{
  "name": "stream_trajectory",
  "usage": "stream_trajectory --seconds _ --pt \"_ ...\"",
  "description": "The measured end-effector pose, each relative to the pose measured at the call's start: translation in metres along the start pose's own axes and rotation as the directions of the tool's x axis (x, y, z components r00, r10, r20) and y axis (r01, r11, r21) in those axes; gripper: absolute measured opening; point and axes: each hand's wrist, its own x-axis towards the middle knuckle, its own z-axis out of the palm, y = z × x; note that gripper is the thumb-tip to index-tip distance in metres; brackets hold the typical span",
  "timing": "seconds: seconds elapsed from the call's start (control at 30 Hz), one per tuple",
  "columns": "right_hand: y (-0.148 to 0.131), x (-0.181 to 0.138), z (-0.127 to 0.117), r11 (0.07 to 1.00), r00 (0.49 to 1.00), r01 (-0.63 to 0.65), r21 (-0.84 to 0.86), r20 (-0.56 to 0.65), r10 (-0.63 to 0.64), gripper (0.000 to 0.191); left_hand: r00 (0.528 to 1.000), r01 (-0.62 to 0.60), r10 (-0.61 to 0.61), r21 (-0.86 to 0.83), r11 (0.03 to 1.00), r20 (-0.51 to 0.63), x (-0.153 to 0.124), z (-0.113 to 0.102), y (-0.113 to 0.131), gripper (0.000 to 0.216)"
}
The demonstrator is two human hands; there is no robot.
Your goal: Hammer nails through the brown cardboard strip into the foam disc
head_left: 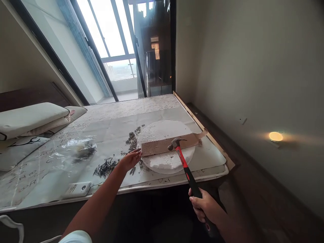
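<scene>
On the left we see stacked pillows [35,116], their left ends cut off by the edge of view. To their right on the mattress [121,105] lies a clear plastic bag [76,148]; it holds a dark clump that glare and folds keep us from making out. Nearer to us lies a white device [78,189], its thin cable partly lost behind our left forearm. That forearm also covers part of a loose pile of nails [105,167]. Our left hand [130,160] has its fingertips at the left end of a brown board [154,148]; we cannot tell whether they pinch it or only rest there. Grey crumbs [133,140] lie just beyond, along the left rim of a round white slab [164,130]. The board lies across this slab, its surface dotted with small dark marks. A hammer [181,157] hides part of the board's middle; whether its head touches, we cannot tell. Our right hand [206,206] is clenched round its black handle, whose butt blends into the shadow.
</scene>
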Motion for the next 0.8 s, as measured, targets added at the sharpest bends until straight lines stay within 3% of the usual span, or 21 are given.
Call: stream_trajectory --seconds 0.13,0.27,0.47,0.57,0.63,0.7,0.8 --pt "-0.004 0.0 -0.002 1.0 1.0 0.004 0.0 0.002 -0.004 0.03 0.999 -0.029 0.03 -0.032 0.999 0.034 0.02 0.04 -0.003 0.01" --pt "-0.006 0.0 -0.008 1.0 1.0 -0.004 -0.025 0.015 0.004 0.031 0.993 0.008 0.002 -0.076 0.997 0.122 0.044 0.067 -0.004 0.006" --pt "-0.005 0.0 -0.017 0.999 0.999 -0.022 -0.039 0.025 0.023 0.029 0.986 0.092 -0.068 -0.163 0.982 0.15 0.071 0.082 -0.004 0.009" --pt "-0.003 0.001 -0.021 0.999 1.0 -0.027 -0.024 0.004 0.027 0.032 0.991 0.056 -0.037 -0.145 0.988 0.129 0.077 0.084 -0.006 0.011" --pt "-0.002 0.003 -0.023 0.999 1.0 -0.027 -0.019 -0.007 0.026 0.033 0.995 -0.003 0.007 -0.043 0.999 0.101 0.078 0.085 -0.007 0.013" --pt "0.001 0.005 -0.024 1.0 1.0 -0.024 -0.016 -0.011 0.024 0.034 0.995 -0.095 0.088 0.183 0.978 0.043 0.079 0.087 -0.008 0.021" --pt "0.006 0.007 -0.026 1.0 0.999 -0.023 -0.019 -0.036 0.022 0.038 0.957 -0.207 0.288 0.614 0.762 -0.034 0.081 0.092 -0.011 0.035"
